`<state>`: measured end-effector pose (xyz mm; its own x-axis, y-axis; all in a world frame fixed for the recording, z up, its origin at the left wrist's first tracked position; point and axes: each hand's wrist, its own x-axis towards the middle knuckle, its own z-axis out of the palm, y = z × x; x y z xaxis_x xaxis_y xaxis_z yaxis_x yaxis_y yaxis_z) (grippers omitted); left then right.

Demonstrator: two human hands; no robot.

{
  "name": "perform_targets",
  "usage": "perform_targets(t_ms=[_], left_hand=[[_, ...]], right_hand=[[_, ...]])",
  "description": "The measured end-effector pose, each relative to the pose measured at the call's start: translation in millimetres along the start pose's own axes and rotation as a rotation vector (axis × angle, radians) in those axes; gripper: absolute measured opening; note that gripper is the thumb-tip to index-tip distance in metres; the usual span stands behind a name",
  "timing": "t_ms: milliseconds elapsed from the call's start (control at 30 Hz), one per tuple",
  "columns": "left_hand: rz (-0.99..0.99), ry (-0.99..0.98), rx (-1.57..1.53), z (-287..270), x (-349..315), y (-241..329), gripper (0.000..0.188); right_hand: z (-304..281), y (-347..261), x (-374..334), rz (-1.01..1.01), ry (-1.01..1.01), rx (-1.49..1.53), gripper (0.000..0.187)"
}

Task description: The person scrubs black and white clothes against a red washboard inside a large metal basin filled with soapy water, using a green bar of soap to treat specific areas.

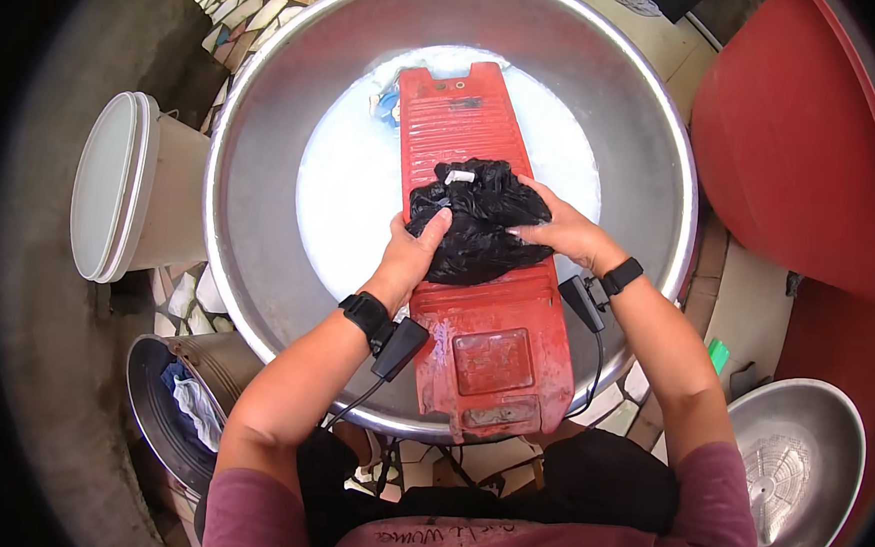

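A bunched black wet garment (480, 226) with a small white tag lies on a red ridged washboard (467, 125). My left hand (414, 252) grips the cloth's left side, thumb on top. On the right side, my right hand (569, 226) holds the cloth with its fingers curled round the edge. The washboard leans in a large metal basin (254, 162), its far end in whitish soapy water (347, 203) and its near end over the rim towards me. Something blue (387, 108) shows in the water by the board's far left corner.
A lidded white bucket (167, 197) stands left of the basin. Below it, a metal bucket (149, 396) contains blue and white cloth (194, 411). At right are a big red tub (786, 144) and a metal bowl (833, 448). Broken-tile flooring (243, 21) surrounds the basin.
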<state>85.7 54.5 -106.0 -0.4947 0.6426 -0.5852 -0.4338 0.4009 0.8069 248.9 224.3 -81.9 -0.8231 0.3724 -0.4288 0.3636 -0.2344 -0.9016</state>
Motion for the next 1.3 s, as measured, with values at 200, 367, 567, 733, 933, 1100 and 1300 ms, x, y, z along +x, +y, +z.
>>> perform_targets(t_ms=[200, 367, 567, 733, 933, 1100, 1300], left_hand=[[0.104, 0.119, 0.546, -8, 20, 2, 0.104], [0.725, 0.096, 0.804, 16, 20, 36, 0.079], [0.736, 0.038, 1.071, 17, 20, 29, 0.042], [0.705, 0.108, 1.097, 21, 49, 35, 0.041], [0.864, -0.202, 1.155, -7, -23, 17, 0.056], [1.013, -0.324, 1.294, -15, -92, 0, 0.062], [0.825, 0.098, 1.321, 3, 30, 13, 0.039]], right_hand=[[-9, -5, 19, -0.056, -0.008, -0.519, 0.082], [-2, -10, 34, -0.195, 0.003, -0.910, 0.089], [40, -13, 9, -0.234, 0.268, -1.203, 0.061], [22, -3, 59, -0.403, 0.430, -1.428, 0.047], [29, -7, -18, -0.394, -0.077, -1.235, 0.053], [41, -3, -78, -0.697, -0.067, -1.269, 0.051], [27, 8, 30, -0.526, 0.211, -1.286, 0.039]])
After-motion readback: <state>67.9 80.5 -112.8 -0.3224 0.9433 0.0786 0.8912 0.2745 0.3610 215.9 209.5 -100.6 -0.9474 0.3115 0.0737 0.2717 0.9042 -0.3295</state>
